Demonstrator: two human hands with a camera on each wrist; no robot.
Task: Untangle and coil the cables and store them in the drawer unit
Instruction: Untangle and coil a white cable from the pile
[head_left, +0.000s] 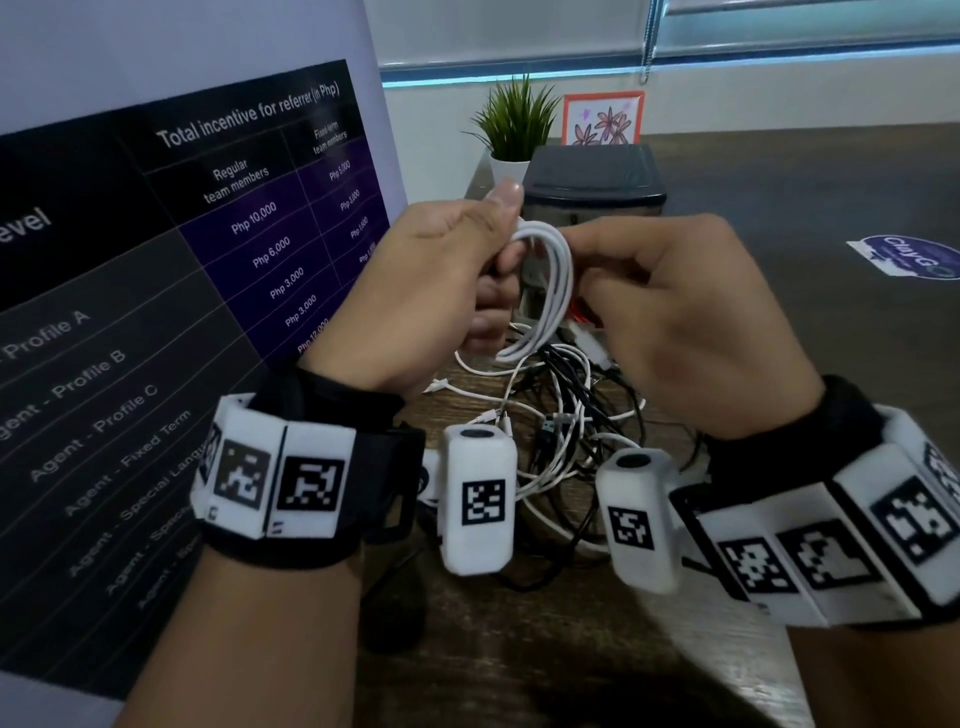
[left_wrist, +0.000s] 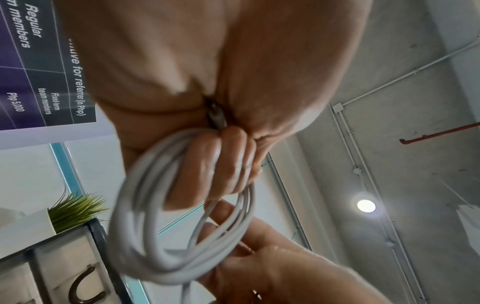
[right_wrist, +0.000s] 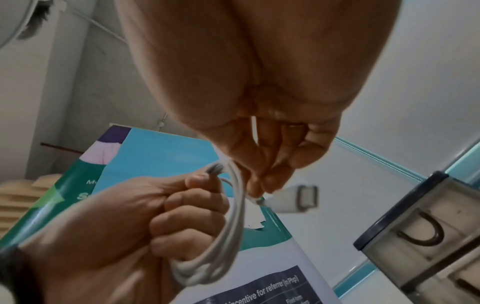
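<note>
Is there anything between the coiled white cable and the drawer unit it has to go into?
Nothing visible stands between them. The white coil is held up by the left hand and right hand just in front of the drawer unit. The visible drawers look shut, so one must be opened first.

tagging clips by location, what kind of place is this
Most likely an office. A dark printed referral-incentive poster stands at the left of the brown wooden desk; a small drawer unit with a dark top and a potted green plant stand on it; the ceiling is bare concrete.
</note>
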